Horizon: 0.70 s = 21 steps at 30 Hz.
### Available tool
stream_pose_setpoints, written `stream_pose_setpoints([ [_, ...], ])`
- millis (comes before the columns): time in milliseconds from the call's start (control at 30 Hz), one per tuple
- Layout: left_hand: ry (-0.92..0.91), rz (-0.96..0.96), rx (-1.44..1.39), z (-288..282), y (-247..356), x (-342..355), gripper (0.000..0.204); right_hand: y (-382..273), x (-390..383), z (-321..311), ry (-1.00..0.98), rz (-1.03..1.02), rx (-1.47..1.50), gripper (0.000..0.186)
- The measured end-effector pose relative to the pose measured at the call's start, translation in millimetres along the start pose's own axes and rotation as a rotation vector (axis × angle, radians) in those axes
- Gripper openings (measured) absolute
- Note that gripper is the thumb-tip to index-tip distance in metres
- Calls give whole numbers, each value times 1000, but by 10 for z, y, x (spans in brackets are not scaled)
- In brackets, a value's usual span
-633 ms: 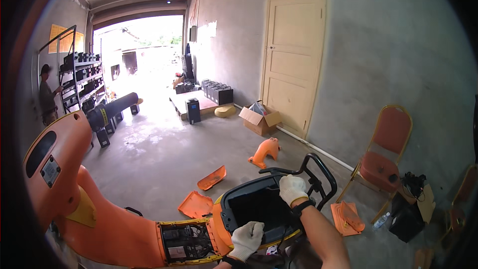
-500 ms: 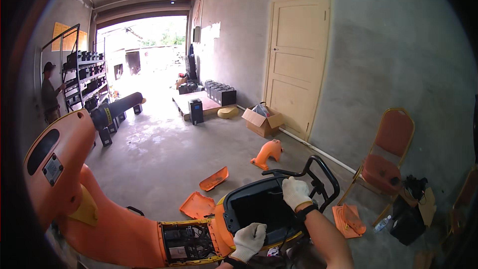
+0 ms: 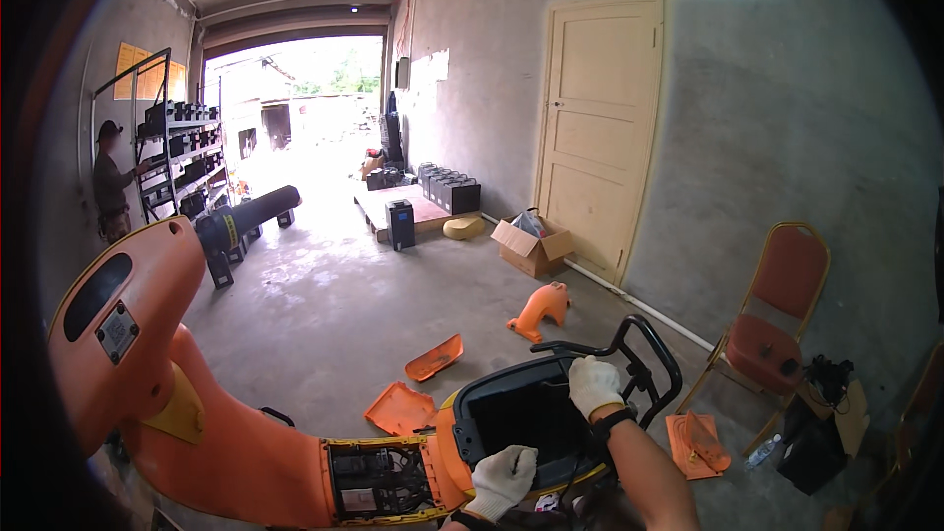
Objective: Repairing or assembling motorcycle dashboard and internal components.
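An orange electric scooter (image 3: 236, 452) stands in front of me with its under-seat compartment (image 3: 536, 408) uncovered, a dark hollow with a black rim. My left hand (image 3: 504, 479), in a white knit glove, is curled closed over the near edge of that compartment. At its far right end, beside the black tubular rear rack (image 3: 671, 359), my right hand (image 3: 595, 385) is gloved the same way and its fingers are bent in. What either fist grips, if anything, is too small to make out. Wiring and parts show in the open floorboard bay (image 3: 382, 477) at left.
Orange plastic panels (image 3: 435, 358) lie on the floor beyond the scooter, another set (image 3: 700, 445) right of it. A red chair (image 3: 767, 344) stands at right near a bottle (image 3: 762, 452). Farther off are a cardboard box (image 3: 534, 244), batteries (image 3: 400, 225) and a person (image 3: 110, 182) by shelves.
The whole view has shifted slightly, so everything sits a little farther right and lower. Both hands keep nearly the same places on the scooter, still curled.
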<state>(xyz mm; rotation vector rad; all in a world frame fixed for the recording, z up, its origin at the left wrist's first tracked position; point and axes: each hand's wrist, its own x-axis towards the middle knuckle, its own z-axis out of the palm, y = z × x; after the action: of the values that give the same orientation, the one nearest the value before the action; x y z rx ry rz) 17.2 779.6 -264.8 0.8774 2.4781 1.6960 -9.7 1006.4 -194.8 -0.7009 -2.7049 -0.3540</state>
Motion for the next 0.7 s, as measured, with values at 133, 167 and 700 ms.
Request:
stream_pose_setpoints([
  [133, 38, 39, -1, 4, 5, -2, 30, 15, 37, -31, -141, 14, -54, 14],
  [167, 31, 32, -1, 2, 5, 1, 29, 24, 41, -46, -176, -1, -53, 14],
  [700, 13, 27, 18, -1, -2, 1, 28, 45, -39, -12, -25, -38, 5, 17],
])
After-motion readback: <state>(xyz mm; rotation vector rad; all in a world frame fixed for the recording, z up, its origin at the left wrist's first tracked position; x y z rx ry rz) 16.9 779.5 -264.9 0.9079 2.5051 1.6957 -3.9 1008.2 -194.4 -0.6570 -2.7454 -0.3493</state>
